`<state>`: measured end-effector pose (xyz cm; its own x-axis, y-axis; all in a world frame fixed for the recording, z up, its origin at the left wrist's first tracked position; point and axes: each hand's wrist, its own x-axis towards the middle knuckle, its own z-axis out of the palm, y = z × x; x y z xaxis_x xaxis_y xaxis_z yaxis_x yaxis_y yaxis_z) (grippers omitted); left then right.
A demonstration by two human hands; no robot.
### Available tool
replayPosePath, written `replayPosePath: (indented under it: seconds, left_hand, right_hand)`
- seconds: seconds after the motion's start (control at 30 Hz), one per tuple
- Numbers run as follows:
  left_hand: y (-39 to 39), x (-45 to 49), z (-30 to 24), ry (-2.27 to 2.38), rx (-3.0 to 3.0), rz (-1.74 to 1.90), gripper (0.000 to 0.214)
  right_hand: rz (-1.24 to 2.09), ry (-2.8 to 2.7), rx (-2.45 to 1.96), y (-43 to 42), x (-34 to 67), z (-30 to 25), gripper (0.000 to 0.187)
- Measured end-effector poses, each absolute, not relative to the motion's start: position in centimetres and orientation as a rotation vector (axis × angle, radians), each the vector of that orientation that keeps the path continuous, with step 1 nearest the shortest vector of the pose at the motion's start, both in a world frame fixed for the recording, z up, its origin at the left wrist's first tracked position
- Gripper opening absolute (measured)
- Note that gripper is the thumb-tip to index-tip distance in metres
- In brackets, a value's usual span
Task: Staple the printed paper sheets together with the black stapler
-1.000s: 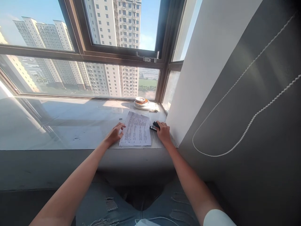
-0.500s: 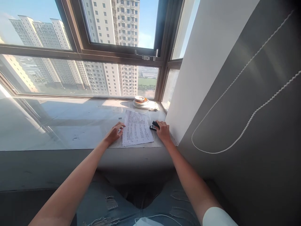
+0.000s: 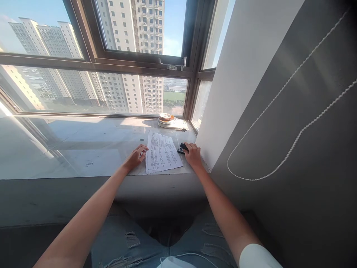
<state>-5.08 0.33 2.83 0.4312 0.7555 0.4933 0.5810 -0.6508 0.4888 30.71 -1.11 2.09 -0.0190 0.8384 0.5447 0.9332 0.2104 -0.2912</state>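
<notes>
Printed sheets of paper lie on the windowsill, slightly askew, with their near edge close to the sill's front. At the paper's left edge is my left hand, its fingers curled and the thumb and fingertips closed at the margin. To the right of the paper, my right hand grips a black stapler resting on the sill. The stapler's jaw end points left, close to the paper's right edge. My right fingers hide its rear part.
A stack of round plates or lids stands at the back by the window, with a small dark bunch, perhaps keys, beside it. Staple-like bits and a small grey piece lie left. A bead chain hangs right.
The paper has turned slightly counterclockwise, its lower right corner moving up a little. Both hands stay in nearly the same place, the right still on the stapler.
</notes>
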Motion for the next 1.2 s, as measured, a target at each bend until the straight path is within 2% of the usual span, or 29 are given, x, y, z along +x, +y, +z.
replayPosePath:
  seconds: [0.9,1.2]
  left_hand:
    - [2.2,-6.2,1.3,1.215,2.341,1.111,0.030]
    - [2.0,-6.1,1.6,1.222,2.251,1.009,0.031]
  right_hand:
    - [-0.223,-1.842,-1.683,-0.8,30.6,1.8,0.035]
    - [-0.199,-1.889,-1.575,-1.1,30.4,2.0,0.038]
